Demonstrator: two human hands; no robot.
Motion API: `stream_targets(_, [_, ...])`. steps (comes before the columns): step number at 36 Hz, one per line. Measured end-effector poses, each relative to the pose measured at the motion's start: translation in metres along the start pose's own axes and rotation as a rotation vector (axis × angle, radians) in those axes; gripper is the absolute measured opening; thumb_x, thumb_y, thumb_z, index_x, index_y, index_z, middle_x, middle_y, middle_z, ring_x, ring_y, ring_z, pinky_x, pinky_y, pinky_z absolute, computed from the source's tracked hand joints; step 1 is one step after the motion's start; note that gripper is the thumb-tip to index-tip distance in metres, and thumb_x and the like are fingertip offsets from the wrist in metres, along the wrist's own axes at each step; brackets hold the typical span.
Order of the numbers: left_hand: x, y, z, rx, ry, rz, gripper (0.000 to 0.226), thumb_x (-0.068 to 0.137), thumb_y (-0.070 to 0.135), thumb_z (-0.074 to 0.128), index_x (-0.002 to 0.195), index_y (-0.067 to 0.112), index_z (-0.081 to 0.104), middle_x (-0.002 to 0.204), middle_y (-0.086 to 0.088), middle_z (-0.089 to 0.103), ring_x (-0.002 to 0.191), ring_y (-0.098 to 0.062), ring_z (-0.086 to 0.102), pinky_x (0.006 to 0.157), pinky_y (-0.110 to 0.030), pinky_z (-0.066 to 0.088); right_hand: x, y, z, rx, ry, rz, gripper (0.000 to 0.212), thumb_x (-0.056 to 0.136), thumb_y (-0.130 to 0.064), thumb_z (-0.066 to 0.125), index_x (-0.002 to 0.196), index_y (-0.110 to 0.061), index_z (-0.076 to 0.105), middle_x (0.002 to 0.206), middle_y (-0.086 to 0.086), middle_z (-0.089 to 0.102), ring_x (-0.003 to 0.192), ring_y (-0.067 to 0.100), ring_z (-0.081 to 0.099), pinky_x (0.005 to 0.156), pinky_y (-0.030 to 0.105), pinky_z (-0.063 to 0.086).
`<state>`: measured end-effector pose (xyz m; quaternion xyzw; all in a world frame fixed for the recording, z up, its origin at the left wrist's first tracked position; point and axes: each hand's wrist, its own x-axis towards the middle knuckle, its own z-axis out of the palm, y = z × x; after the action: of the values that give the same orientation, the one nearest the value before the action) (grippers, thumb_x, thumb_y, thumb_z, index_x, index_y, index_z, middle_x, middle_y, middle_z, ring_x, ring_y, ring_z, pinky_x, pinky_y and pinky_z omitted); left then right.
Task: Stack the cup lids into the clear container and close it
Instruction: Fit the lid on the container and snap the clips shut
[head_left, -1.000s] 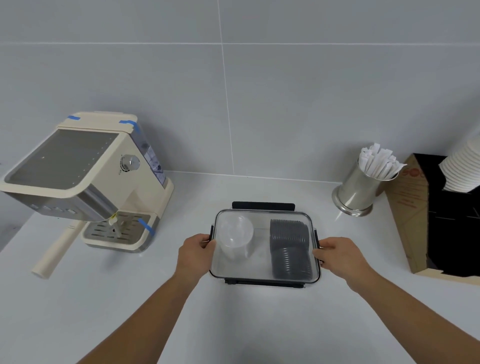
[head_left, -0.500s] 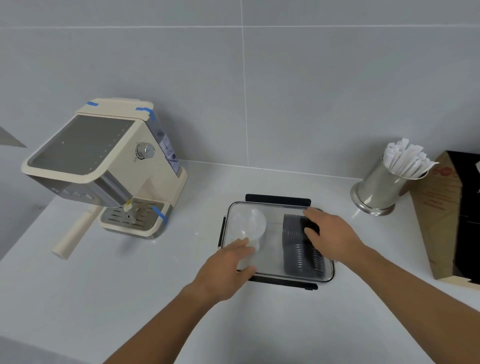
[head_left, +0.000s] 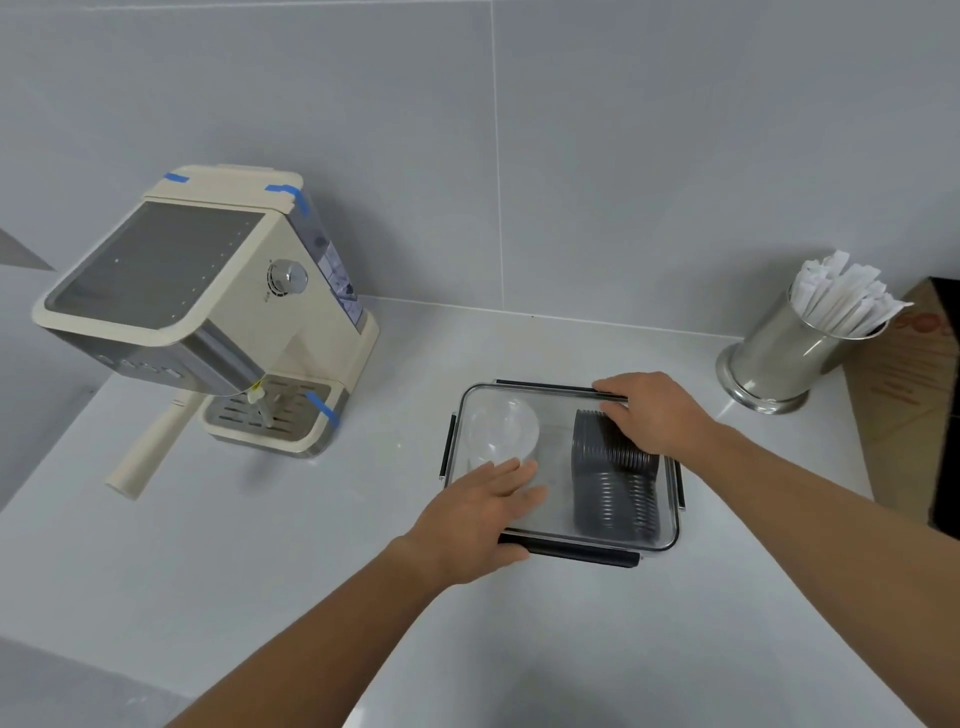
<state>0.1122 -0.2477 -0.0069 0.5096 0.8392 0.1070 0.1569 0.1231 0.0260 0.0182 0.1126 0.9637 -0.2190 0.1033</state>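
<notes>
The clear container (head_left: 558, 431) sits on the white counter with its transparent cover on top and black latches along the edges. Inside, a stack of clear cup lids (head_left: 501, 428) lies at the left and a row of black cup lids (head_left: 615, 499) at the right. My left hand (head_left: 478, 514) rests flat on the cover's near left corner, thumb by the front latch (head_left: 587, 553). My right hand (head_left: 652, 415) presses on the far right part of the cover, fingertips at the back latch (head_left: 540, 385). Neither hand grips anything.
A cream espresso machine (head_left: 208, 322) with blue tape stands at the left, its handle pointing toward me. A steel cup of wrapped straws (head_left: 795, 348) stands at the right, beside a brown cardboard box (head_left: 904, 395). A grey tiled wall is behind.
Both hands left the container's side edges and came onto the cover. My right hand slid toward the back edge, and my left settled at the front left corner. The camera shifted slightly.
</notes>
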Motion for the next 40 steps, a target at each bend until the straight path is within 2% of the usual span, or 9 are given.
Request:
stream_targets(3, [0.0,-0.002,0.007,0.052,0.028,0.029,0.068,0.074,0.039,0.075,0.135,0.015,0.057,0.146,-0.01,0.052,0.134,-0.03,0.05,0.112,-0.042,0.027,0.007,-0.001,-0.002,0.033,-0.001,0.003,0.035,0.099,-0.024,0.052,0.132,-0.013,0.061,0.135,0.008,0.061,0.125,0.027,0.054,0.105,0.029,0.036])
stream_targets(7, [0.001,0.002,0.01,0.108,0.073,0.045,0.063,0.075,0.04,0.071,0.132,0.017,0.055,0.14,-0.009,0.058,0.13,-0.028,0.055,0.11,-0.04,0.031,0.018,-0.007,-0.003,0.041,-0.044,0.006,0.032,0.099,-0.023,0.049,0.105,0.001,0.069,0.106,0.016,0.072,0.1,0.033,0.063,0.089,0.04,0.048])
stream_targets(12, [0.0,0.004,0.015,0.194,0.138,0.074,0.066,0.073,0.041,0.077,0.128,0.018,0.05,0.134,-0.006,0.062,0.126,-0.025,0.058,0.109,-0.041,0.036,0.024,-0.007,-0.008,0.067,-0.072,-0.014,0.027,0.098,-0.023,0.051,0.098,-0.01,0.075,0.097,0.002,0.074,0.085,0.02,0.061,0.074,0.028,0.044])
stream_targets(17, [-0.001,0.004,0.02,0.206,0.218,0.081,0.068,0.071,0.04,0.079,0.127,0.018,0.048,0.132,-0.006,0.064,0.125,-0.025,0.059,0.11,-0.041,0.036,0.025,-0.008,-0.01,0.074,-0.081,-0.033,0.026,0.099,-0.024,0.051,0.103,-0.013,0.075,0.102,-0.001,0.073,0.085,0.012,0.056,0.075,0.024,0.039])
stream_targets(22, [0.0,0.003,0.024,0.14,0.254,0.079,0.074,0.067,0.037,0.084,0.128,0.019,0.048,0.133,-0.005,0.064,0.125,-0.024,0.059,0.11,-0.041,0.034,0.019,-0.01,-0.006,0.077,-0.043,0.008,0.028,0.1,-0.025,0.049,0.104,-0.011,0.073,0.1,0.003,0.074,0.093,0.023,0.063,0.083,0.033,0.048])
stream_targets(27, [-0.002,0.0,0.025,-0.026,0.226,0.03,0.068,0.075,0.032,0.078,0.135,0.019,0.05,0.145,-0.005,0.053,0.135,-0.026,0.049,0.114,-0.043,0.028,0.008,-0.008,0.003,0.1,-0.011,0.067,0.035,0.101,-0.025,0.047,0.128,-0.01,0.063,0.13,0.007,0.065,0.12,0.027,0.056,0.102,0.03,0.039])
stream_targets(32, [-0.017,-0.007,0.021,-0.074,0.249,-0.132,0.077,0.077,0.056,0.06,0.145,0.029,0.037,0.155,-0.001,0.039,0.144,-0.023,0.035,0.119,-0.039,0.028,-0.02,0.009,0.005,0.244,0.08,0.156,0.044,0.097,-0.016,0.054,0.141,-0.012,0.05,0.148,0.005,0.049,0.137,0.021,0.043,0.108,0.015,0.019])
stream_targets(36, [-0.029,-0.014,0.003,-0.321,0.209,-0.386,0.103,0.072,0.059,0.074,0.151,0.042,0.01,0.158,0.02,-0.003,0.146,0.0,0.0,0.118,-0.025,0.014,-0.049,0.015,0.005,0.322,0.18,0.242,0.048,0.092,-0.014,0.061,0.139,-0.019,0.053,0.142,0.001,0.055,0.127,0.021,0.053,0.104,0.017,0.03])
stream_targets(40, [-0.03,-0.012,-0.014,-0.652,0.25,-0.51,0.099,0.07,0.045,0.083,0.147,0.045,0.021,0.148,0.034,0.021,0.135,0.016,0.023,0.109,-0.012,0.025,-0.077,0.015,0.014,0.459,0.201,0.341,0.045,0.089,-0.013,0.063,0.13,-0.031,0.06,0.12,-0.005,0.069,0.114,0.017,0.063,0.09,0.024,0.048])
